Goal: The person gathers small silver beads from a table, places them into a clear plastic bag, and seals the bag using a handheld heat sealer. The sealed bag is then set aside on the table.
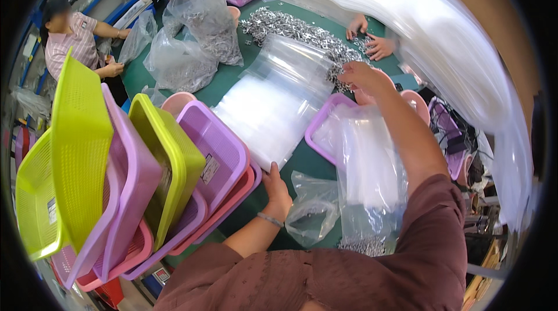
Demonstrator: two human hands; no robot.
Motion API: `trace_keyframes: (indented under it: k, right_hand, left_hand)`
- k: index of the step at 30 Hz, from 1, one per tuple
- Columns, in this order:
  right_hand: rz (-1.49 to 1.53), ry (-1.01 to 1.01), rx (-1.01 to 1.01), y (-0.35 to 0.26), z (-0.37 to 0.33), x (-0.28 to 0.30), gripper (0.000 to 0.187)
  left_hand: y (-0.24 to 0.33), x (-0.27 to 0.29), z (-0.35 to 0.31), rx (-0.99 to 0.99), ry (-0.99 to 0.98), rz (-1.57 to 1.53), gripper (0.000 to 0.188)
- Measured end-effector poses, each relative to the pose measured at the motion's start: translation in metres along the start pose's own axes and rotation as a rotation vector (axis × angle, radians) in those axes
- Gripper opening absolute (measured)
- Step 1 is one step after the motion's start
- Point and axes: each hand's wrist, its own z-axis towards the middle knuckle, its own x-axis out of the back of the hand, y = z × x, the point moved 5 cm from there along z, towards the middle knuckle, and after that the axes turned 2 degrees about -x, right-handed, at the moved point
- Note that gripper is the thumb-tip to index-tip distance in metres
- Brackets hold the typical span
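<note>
My left hand (pixel 278 193) is at the near corner of a stack of flat clear plastic bags (pixel 256 116), its visible fingers stretched out against the edge. Reaching forward, my right hand (pixel 365 77) has its fingers bent together beside the stack's far right edge. Below those fingertips lies a long pile of small silver metal parts (pixel 290 26); whatever they may pinch is too small to make out. A pink bowl (pixel 365 98) sits under my right wrist. Near my right forearm, more clear bags (pixel 372 160) lie over a purple basket (pixel 311 128).
Yellow-green baskets (pixel 81 148) and purple baskets (pixel 215 136) lean stacked at my left. Filled clear bags (pixel 180 61) stand on the green table (pixel 136 75). A co-worker (pixel 72 38) handles a bag at far left; another person's hands (pixel 379 47) touch the pile. Plastic sheeting (pixel 465 43) hangs right.
</note>
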Motion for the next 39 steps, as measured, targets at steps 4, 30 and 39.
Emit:
trace_keyframes:
  k: [4, 30, 39]
  right_hand:
    - [-0.31, 0.25, 0.149, 0.021, 0.094, -0.01, 0.084]
    - [-0.688, -0.194, 0.165, 0.03, 0.119, -0.099, 0.04]
    - [-0.843, 0.032, 0.462, 0.019, 0.093, -0.123, 0.021]
  left_hand:
    - [0.013, -0.014, -0.004, 0.048, 0.038, 0.035, 0.056]
    - [0.033, -0.024, 0.002, 0.057, 0.053, 0.064, 0.037]
    - [0.031, -0.024, 0.01, 0.071, 0.116, 0.047, 0.044]
